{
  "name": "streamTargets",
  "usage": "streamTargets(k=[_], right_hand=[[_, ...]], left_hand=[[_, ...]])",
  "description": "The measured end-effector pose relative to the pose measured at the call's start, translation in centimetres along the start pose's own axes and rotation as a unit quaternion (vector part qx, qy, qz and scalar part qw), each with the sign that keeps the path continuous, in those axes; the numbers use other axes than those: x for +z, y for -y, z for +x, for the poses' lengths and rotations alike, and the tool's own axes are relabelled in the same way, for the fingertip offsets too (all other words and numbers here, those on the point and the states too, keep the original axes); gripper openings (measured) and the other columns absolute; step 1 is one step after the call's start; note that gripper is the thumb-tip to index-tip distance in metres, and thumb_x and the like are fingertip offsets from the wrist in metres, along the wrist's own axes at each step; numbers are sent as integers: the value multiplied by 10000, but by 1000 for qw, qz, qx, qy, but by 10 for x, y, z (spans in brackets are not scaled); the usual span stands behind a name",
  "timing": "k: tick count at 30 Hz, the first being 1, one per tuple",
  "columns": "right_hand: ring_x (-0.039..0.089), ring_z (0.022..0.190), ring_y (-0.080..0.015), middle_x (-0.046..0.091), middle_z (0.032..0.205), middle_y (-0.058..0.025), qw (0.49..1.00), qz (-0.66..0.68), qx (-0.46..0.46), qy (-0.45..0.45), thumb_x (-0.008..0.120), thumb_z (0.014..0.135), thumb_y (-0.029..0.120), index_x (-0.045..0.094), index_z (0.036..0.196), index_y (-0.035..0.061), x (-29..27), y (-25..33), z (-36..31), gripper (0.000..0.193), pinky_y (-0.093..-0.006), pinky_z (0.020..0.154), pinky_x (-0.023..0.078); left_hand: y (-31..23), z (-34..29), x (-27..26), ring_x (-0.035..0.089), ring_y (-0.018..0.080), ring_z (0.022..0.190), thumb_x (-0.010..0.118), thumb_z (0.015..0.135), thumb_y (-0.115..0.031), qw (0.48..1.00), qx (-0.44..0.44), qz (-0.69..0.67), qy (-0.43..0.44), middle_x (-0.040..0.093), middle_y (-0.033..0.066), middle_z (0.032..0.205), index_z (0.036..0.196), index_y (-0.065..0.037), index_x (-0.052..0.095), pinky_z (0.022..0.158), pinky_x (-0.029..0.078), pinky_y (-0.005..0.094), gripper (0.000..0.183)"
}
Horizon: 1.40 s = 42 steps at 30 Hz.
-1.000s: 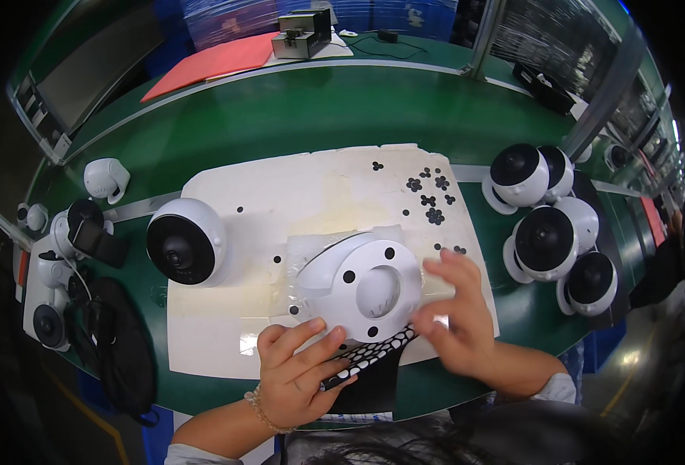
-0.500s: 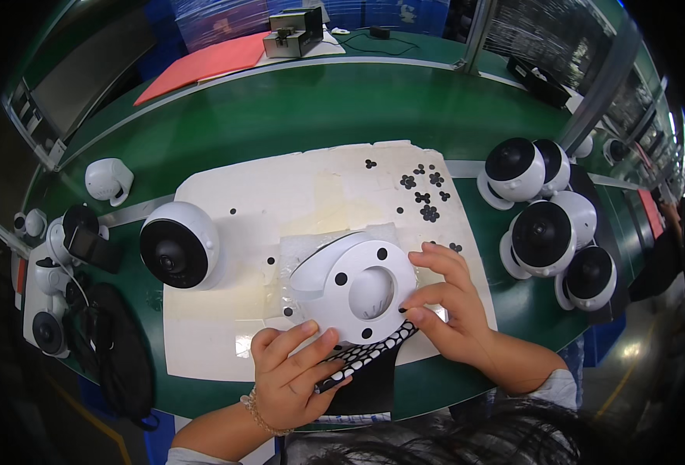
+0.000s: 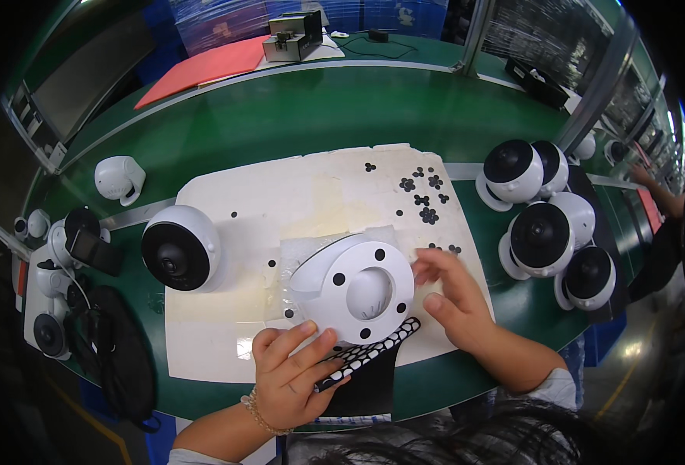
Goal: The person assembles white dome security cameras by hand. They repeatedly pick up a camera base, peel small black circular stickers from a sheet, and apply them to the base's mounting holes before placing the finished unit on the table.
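A white camera (image 3: 355, 254) lies with its round base ring facing me, on a clear bubble-wrap sheet (image 3: 300, 252). Several black round pads (image 3: 339, 279) sit spaced around the ring's central hole. My left hand (image 3: 292, 370) is closed on a black strip with white round spots (image 3: 375, 350), its fingertips against the lower left edge of the base. Just right of the base is my right hand (image 3: 460, 310), fingers apart and slightly blurred; I see nothing in it.
A cream board (image 3: 242, 178) bears loose black dots (image 3: 429, 215) at its upper right. One white camera with a black front (image 3: 176, 248) stands left, several more (image 3: 542, 232) right. A cable and black pouch (image 3: 118, 349) lie at the left edge. Beyond is a metal fixture (image 3: 292, 39).
My right hand has let go of the black pad at the base's right side and moved off to the right. That pad now lies on the ring. My left hand stays put.
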State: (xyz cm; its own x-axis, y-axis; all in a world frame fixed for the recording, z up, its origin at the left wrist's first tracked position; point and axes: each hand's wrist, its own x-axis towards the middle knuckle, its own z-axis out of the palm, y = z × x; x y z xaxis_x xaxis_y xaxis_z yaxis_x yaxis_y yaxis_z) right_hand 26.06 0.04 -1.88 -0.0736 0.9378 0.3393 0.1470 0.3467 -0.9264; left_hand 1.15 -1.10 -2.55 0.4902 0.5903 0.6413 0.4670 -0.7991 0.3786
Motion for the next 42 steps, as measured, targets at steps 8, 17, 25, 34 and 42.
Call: streamTargets(k=[8, 17, 25, 34, 42], right_hand=[[553, 809, -84, 586, 899, -27, 949, 244, 197, 41, 527, 875, 175, 539, 1004, 12, 6, 11, 22, 208, -242, 745, 444], [566, 745, -215, 595, 829, -68, 855, -489, -110, -132, 488, 843, 171, 610, 906, 38, -23, -77, 161, 191, -304, 666, 448], [596, 810, -264, 631, 830, -119, 705, -696, -109, 77, 497, 795, 178, 638, 784, 46, -3, -83, 199, 193, -408, 723, 455], [382, 1185, -224, 475, 1217, -110, 783, -407, -302, 360, 627, 767, 273, 491, 1155, 50, 191, -30, 119, 468, -392, 952, 308], [556, 780, -264, 585, 849, -107, 895, -263, -256, 254, 634, 770, 229, 570, 971, 51, 145, 24, 124, 276, -343, 693, 448]], left_hand=[[6, -1, -4, 481, 247, 1102, 706, 634, -164, 997, 19, -76, 21, 568, 59, 1157, 823, -96, 627, 766, 343, 393, 217], [16, -11, -9, 605, 241, 867, 601, 626, -47, 967, 72, -222, 101, 580, 96, 1111, 973, -29, 598, 693, 495, 320, 348], [25, -18, 1, 563, 254, 934, 611, 635, -108, 956, 108, -252, 102, 545, 102, 1115, 1016, -25, 555, 781, 466, 348, 394], [25, -20, -3, 535, 263, 974, 610, 646, -130, 956, 96, -250, 116, 542, 97, 1093, 1086, -41, 528, 823, 446, 366, 456], [21, -18, -1, 535, 265, 962, 624, 564, -66, 960, 84, -241, 117, 550, 77, 1090, 1095, -64, 528, 827, 444, 366, 540]])
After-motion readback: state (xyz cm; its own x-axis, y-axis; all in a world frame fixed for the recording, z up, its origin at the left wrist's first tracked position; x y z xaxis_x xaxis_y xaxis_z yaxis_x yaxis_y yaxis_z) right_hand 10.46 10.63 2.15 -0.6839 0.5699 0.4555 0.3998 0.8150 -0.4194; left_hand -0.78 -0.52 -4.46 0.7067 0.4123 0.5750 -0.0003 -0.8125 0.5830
